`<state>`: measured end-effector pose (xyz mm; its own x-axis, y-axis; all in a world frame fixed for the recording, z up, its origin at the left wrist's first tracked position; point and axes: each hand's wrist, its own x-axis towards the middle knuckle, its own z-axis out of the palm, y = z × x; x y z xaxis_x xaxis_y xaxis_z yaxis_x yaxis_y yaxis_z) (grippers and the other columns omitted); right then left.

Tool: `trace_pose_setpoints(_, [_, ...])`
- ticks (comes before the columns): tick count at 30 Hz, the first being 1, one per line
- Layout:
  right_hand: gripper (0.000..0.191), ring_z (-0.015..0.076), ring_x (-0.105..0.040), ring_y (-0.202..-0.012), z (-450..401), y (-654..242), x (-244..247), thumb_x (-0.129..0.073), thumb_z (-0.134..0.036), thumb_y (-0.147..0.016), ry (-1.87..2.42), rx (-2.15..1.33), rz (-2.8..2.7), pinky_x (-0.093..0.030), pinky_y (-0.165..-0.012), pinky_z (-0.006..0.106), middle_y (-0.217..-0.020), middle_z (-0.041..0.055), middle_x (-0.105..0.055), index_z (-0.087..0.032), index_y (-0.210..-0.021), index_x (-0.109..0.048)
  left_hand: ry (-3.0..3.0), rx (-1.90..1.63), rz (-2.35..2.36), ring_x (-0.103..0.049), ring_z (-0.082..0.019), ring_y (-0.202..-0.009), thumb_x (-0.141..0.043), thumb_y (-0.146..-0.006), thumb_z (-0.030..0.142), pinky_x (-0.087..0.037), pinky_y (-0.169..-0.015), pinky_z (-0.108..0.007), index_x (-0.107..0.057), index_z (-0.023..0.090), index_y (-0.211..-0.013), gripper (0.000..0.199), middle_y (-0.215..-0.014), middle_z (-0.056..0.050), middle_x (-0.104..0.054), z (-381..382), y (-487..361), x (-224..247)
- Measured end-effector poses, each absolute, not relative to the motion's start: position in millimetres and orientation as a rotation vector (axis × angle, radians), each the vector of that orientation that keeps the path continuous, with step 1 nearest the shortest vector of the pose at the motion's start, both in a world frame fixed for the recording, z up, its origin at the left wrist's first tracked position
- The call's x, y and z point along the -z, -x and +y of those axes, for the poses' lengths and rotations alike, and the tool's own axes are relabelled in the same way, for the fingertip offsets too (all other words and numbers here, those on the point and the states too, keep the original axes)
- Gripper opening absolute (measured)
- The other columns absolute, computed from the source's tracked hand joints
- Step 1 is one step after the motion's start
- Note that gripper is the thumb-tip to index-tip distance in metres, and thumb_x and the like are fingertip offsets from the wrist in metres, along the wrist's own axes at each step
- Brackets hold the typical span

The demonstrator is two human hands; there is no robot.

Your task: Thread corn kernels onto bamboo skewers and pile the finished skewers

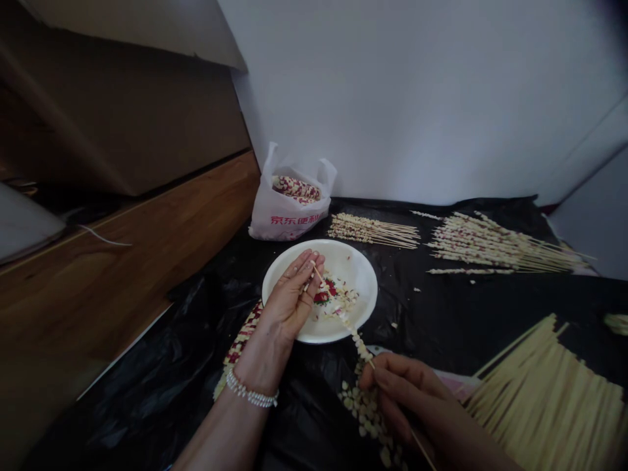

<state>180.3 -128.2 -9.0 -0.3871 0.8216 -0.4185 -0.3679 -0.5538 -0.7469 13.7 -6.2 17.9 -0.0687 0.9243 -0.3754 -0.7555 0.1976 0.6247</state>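
My right hand pinches a thin bamboo skewer, which runs up and left across the bowl's rim. Pale corn kernels are threaded along its middle. Over an enamel bowl, my left hand is curled palm-up around the skewer's tip, its thumb against the fingers. A small pale kernel shows at that tip; whatever else lies in the palm is hidden. Loose kernels and a red-and-green pattern show in the bowl's bottom. A red-and-cream corn cob lies partly behind my left wrist, which wears a beaded bracelet.
A white plastic bag of corn cobs stands behind the bowl. Filled skewers lie in a small bundle and a larger one. Bare skewers are heaped at right. Loose kernels lie on black plastic sheeting.
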Motion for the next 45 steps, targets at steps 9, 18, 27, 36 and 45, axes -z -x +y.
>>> trace_pose_setpoints(9, [0.032,0.004,-0.023,-0.035,-128.3,-179.5,10.6,-0.073,-0.05,-0.075,1.029,-1.998,-0.714,-0.013,-0.037,0.018,-0.037,-0.008,-0.042,-0.018,-0.075,-0.071,-0.244,-1.418,0.884,-0.068,-0.016,-0.098,-0.058,-0.079,-0.006,-0.054,-0.084,-0.019,-0.067,0.014,-0.11,0.037,-0.111,-0.011,-0.071,-6.6,-13.6,-17.3])
trace_pose_setpoints(18, [0.032,0.0038,-0.024,-0.034,-129.7,-180.1,11.6,-0.07,-0.049,-0.078,0.996,-2.023,-0.709,-0.015,-0.037,0.017,-0.037,-0.0083,-0.043,-0.016,-0.077,-0.07,-0.409,-1.465,0.88,-0.069,-0.018,-0.096,-0.064,-0.073,-0.006,-0.056,-0.082,-0.02,-0.07,0.011,-0.102,0.033,-0.098,-0.011,-0.074,-6.3,-14.7,-7.0])
trace_pose_setpoints(27, [0.026,0.0047,-0.026,-0.04,-128.8,-180.6,9.4,-0.074,-0.043,-0.077,1.017,-1.971,-0.63,-0.017,-0.04,0.016,-0.041,-0.0078,-0.042,-0.018,-0.076,-0.072,-0.14,-1.357,0.85,-0.071,-0.016,-0.085,-0.057,-0.087,0.014,-0.059,-0.069,-0.02,-0.068,0.01,-0.102,0.019,-0.09,-0.011,-0.074,-6.6,-15.1,-18.6])
trace_pose_setpoints(36, [0.028,0.0057,-0.021,-0.04,-128.2,-180.3,9.2,-0.071,-0.046,-0.078,0.997,-1.994,-0.681,-0.013,-0.041,0.019,-0.041,-0.0084,-0.038,-0.018,-0.076,-0.071,-0.184,-1.265,0.826,-0.065,-0.008,-0.063,-0.057,-0.086,0.01,-0.055,-0.057,-0.014,-0.069,0.011,-0.101,0.018,-0.077,-0.005,-0.069,-7.9,-11.6,-16.8])
trace_pose_setpoints(45, [0.025,0.006,-0.022,-0.038,-130.5,-182.3,14.0,-0.069,-0.043,-0.08,0.979,-2.014,-0.664,-0.012,-0.041,0.021,-0.039,-0.0078,-0.04,-0.018,-0.075,-0.071,-0.167,-1.265,0.881,-0.061,-0.006,-0.058,-0.062,-0.083,0.011,-0.051,-0.054,-0.013,-0.067,0.013,-0.106,0.023,-0.073,-0.001,-0.065,-9.0,-13.2,-21.7])
